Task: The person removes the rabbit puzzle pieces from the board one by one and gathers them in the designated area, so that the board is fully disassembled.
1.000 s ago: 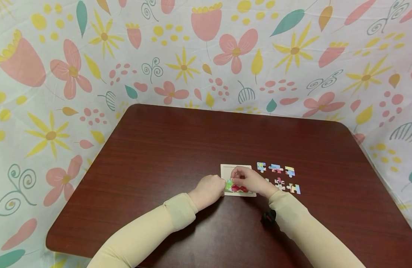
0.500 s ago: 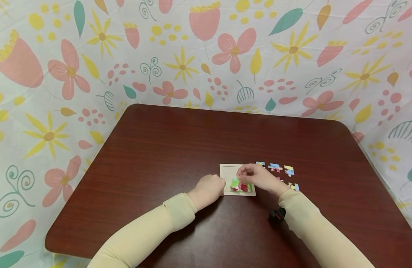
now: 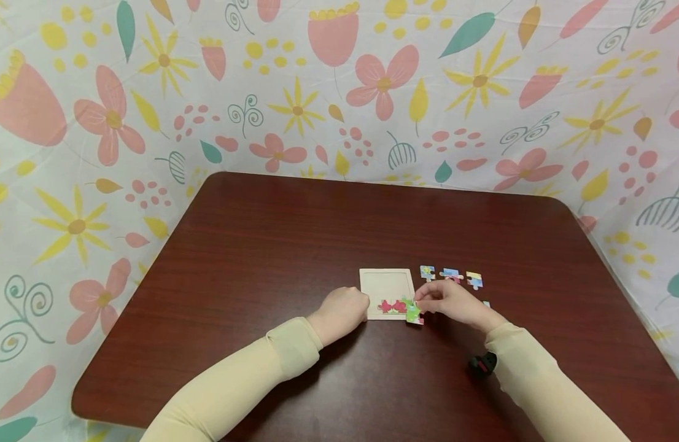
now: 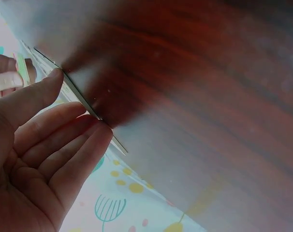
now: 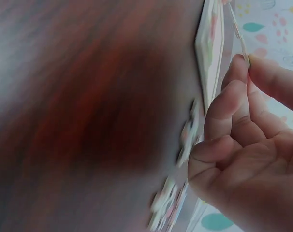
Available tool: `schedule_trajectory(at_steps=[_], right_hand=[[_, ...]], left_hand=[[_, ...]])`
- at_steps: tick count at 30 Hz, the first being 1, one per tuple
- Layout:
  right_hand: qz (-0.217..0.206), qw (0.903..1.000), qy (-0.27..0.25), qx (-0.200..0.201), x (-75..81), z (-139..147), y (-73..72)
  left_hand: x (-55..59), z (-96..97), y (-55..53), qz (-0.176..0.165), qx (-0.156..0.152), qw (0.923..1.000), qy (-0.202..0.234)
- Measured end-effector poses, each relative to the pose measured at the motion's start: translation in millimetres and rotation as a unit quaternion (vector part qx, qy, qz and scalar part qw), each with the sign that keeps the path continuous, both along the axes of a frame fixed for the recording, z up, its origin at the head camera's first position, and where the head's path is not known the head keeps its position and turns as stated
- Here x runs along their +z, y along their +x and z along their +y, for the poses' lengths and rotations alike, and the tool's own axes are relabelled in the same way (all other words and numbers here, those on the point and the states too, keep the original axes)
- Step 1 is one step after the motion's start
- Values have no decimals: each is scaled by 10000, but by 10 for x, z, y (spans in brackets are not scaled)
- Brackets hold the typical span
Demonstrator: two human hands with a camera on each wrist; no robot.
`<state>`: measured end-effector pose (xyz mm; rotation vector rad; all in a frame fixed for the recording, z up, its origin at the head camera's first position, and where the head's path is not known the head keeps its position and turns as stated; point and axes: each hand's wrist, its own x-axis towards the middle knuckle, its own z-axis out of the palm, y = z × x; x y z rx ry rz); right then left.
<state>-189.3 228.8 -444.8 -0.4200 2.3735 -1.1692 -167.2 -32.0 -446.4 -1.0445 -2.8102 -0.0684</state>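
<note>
A pale wooden puzzle tray (image 3: 384,280) lies on the table. My left hand (image 3: 339,312) grips its left side; the left wrist view has thumb and fingertips (image 4: 104,129) at the thin edge. Pinched between thumb and fingers of my right hand (image 3: 455,302) is a green jigsaw piece (image 3: 414,313), tilted over the tray's lower right corner. From the right wrist this piece (image 5: 237,34) shows as a thin edge between the fingertips. Red-and-green picture pieces (image 3: 393,306) lie along the near edge inside the tray.
Right of the tray, a row of loose jigsaw pieces (image 3: 451,274) lies on the brown table (image 3: 273,245). Others beside it are mostly hidden under my right hand. A floral cloth (image 3: 317,80) hangs behind the table.
My right hand has moved right with the green piece, from the tray's left part to its lower right corner, tilting it. The left hand keeps its place at the tray.
</note>
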Motion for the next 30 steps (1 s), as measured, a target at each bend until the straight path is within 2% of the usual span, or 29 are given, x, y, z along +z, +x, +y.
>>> schedule_trajectory(at_steps=[6, 15, 19, 23, 30], right_hand=[[51, 10000, 48, -70, -31, 170, 72], [150, 9998, 108, -111, -29, 267, 145], [576, 9967, 551, -172, -51, 254, 158], [1092, 9876, 1075, -346, -82, 215, 168], [1627, 9753, 1434, -422, -98, 145, 209]], left_hand=[[4, -3, -6, -43, 27, 10000, 51], [-8, -26, -15, 155, 5, 9998, 132], [4, -30, -11, 91, 8, 9999, 121], [10, -26, -7, 64, 29, 9999, 107], [16, -25, -2, 109, 30, 9999, 105]])
